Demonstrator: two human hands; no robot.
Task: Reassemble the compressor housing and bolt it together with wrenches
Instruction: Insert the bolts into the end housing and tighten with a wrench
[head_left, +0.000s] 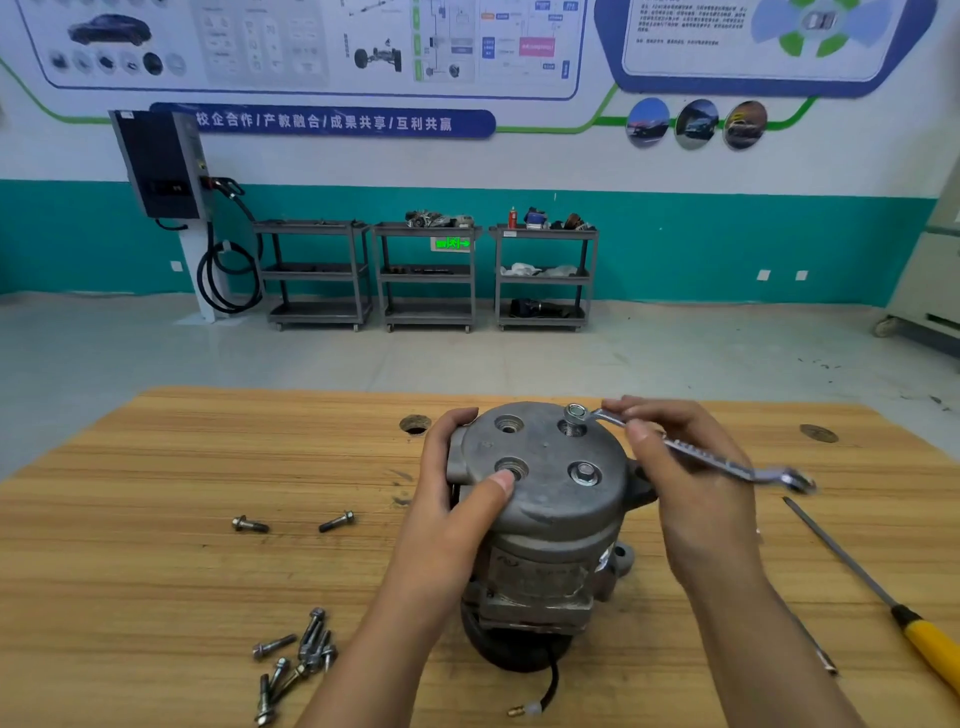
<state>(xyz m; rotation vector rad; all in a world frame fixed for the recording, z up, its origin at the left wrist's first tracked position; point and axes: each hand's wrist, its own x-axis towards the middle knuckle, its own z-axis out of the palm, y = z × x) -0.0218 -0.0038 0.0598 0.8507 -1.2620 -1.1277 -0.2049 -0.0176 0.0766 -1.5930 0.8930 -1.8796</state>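
As the compressor (545, 551) stands upright mid-way along the wooden table (156, 571), the left hand (457, 488) wraps round the left edge of its top cover (545, 452), thumb lying by the near-left hole. The right hand (691, 478) pinches the wrench (696, 451) by its shank, ring end sitting over a raised bolt (575, 414) at the cover's far right. A second bolt (585, 473) sits flush at the near right. Loose bolts (298, 652) lie heaped near left, two stray bolts (250, 524) farther off, and a yellow-handled screwdriver (883, 587) lies on the right.
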